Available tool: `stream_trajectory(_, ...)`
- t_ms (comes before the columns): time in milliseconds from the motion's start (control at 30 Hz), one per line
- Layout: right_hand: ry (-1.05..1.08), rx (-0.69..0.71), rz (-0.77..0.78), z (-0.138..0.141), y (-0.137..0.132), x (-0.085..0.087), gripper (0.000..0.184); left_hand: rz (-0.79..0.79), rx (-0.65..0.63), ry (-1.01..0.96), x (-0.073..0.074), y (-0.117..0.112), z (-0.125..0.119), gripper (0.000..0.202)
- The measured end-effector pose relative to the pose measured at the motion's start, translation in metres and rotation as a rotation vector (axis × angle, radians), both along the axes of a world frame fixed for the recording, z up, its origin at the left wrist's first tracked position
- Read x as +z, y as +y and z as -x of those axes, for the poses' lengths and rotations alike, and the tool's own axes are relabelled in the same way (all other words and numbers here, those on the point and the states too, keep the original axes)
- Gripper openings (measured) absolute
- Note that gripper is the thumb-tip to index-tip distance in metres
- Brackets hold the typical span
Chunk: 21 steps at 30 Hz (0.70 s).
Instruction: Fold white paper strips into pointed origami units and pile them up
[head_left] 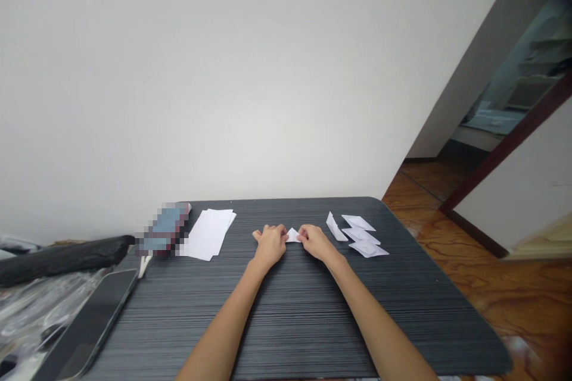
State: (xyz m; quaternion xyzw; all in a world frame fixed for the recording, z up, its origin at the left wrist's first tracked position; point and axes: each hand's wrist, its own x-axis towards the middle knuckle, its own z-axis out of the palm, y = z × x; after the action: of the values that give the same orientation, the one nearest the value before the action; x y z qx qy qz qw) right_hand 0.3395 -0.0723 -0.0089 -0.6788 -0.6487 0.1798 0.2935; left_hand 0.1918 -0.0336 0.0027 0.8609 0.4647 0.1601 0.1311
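Observation:
Between my two hands a small piece of folded white paper [293, 234] shows a peaked, triangular top. My left hand [271, 241] grips its left end with the fingers curled in. At the right end, the fingers of my right hand [313, 240] pinch the same paper. Both hands rest low over the dark table, and the paper's outer ends are hidden by the fingers. To the right lie several folded white paper boats [361, 234], one of them turned at an angle nearest my right hand.
Left of my hands lies a stack of white paper sheets [210, 233]. Beyond it is a blurred-out blue and red item [165, 229]. A dark phone-like slab [89, 324] lies at the table's left edge, beside clear plastic wrapping [49, 303]. A white wall stands behind the dark table [304, 327].

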Motion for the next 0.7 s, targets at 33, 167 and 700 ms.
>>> stream_trajectory(33,-0.024,-0.007,0.023,0.002,-0.001,0.001,0.007,0.009,0.015,0.031,0.001,0.0,0.0,0.013)
stream_trajectory(167,-0.139,-0.075,0.068,0.007,-0.005,0.002,0.007,0.032,0.057,0.11,0.004,-0.003,0.0,0.017)
stream_trajectory(700,-0.228,-0.085,0.007,0.008,-0.016,0.002,0.012,-0.168,-0.33,0.108,0.007,-0.018,0.015,0.035)
